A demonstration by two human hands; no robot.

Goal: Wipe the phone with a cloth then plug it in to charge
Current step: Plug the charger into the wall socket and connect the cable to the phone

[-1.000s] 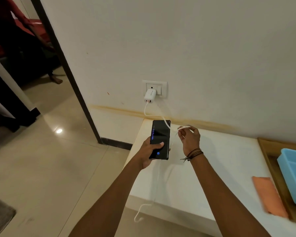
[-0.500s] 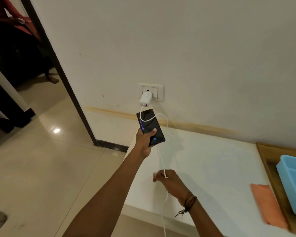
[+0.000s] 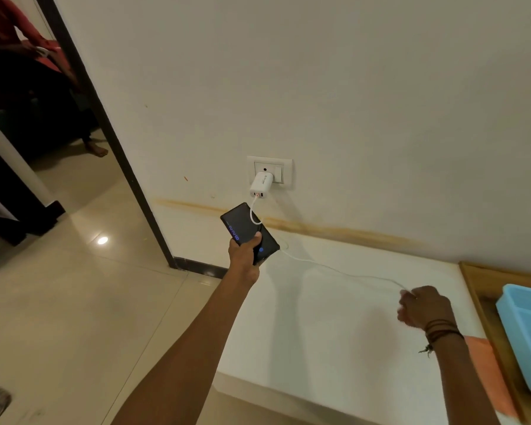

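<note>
Head view, setting: a white bench [image 3: 334, 332] runs along a cream wall [image 3: 319, 87], with a doorway and tiled floor [image 3: 59, 302] beyond its left end.
Left hand: the left hand [image 3: 246, 256] is clamped around the lower end of a black phone [image 3: 246, 228], thumb across its screen, held in the air above the bench's far left corner.
Phone: tilted, screen facing up toward the camera, lit with small blue marks; it sits just below the wall socket.
Charger: a white charger [image 3: 260, 184] is plugged into a white socket plate [image 3: 270, 173] on the wall above the bench's far left corner.
Cable: a white cable [image 3: 344, 273] drops from the charger, loops across the phone's top edge, then trails rightward over the bench to the right hand.
Right hand: the right hand [image 3: 423, 306] is closed around the cable's free end, over the right part of the bench; dark thread bands circle the wrist.
Cloth: an orange cloth [image 3: 488, 375] lies flat near the bench's right edge, partly hidden by the right forearm.
Tray: a wooden tray [image 3: 485, 305] sits at the right end, holding a light blue tub [image 3: 524, 332].
Background: a seated person in red shows through the doorway at top left.
</note>
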